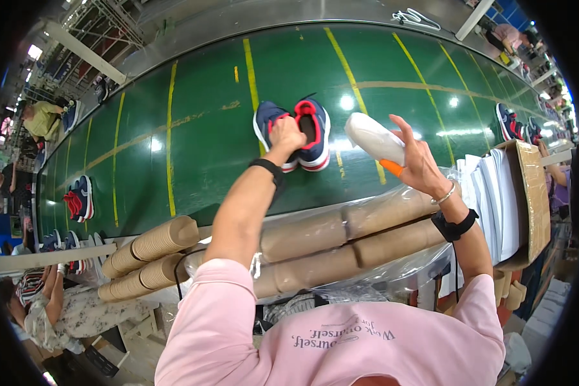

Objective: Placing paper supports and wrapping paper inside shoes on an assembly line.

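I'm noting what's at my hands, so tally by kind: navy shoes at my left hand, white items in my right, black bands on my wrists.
Navy shoes at the left hand: 2
White item in the right hand: 1
Black wristbands: 2
Total: 5

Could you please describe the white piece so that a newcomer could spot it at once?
Find the green belt, then the navy-and-red shoes at the left hand. To their right, the right hand holds the white piece: long, blunt-ended and plain, unlike the dark shoes beside it.
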`<state>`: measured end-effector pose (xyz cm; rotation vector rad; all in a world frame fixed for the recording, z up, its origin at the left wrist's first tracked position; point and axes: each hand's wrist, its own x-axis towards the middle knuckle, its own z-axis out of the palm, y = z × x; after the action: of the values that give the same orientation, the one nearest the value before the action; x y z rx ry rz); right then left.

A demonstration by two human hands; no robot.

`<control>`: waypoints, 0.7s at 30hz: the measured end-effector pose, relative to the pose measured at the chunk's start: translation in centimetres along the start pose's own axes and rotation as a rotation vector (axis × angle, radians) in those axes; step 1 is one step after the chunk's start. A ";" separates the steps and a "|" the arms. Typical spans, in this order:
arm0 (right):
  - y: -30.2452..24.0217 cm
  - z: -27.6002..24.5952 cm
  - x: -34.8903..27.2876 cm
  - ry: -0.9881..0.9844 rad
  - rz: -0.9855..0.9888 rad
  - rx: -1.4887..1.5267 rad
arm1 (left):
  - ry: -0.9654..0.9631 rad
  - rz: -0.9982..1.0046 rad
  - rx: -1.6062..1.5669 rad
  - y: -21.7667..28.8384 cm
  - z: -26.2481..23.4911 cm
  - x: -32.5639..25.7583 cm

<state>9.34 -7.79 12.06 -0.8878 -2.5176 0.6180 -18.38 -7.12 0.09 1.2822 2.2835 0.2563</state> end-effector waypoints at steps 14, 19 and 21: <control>13.3 1.0 1.5 -0.400 0.123 0.119 | 0.668 0.496 0.004 12.1 6.2 -1.6; 11.9 6.6 4.8 -0.407 0.055 -0.253 | 0.231 0.303 -0.166 10.3 9.2 1.1; 13.2 9.2 4.3 -0.346 0.016 -0.230 | 0.268 0.357 -0.238 10.0 9.6 1.3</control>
<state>8.06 1.81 -1.46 -0.9491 -2.9417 0.5324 -6.58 -1.38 -4.58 1.5967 2.1350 0.8429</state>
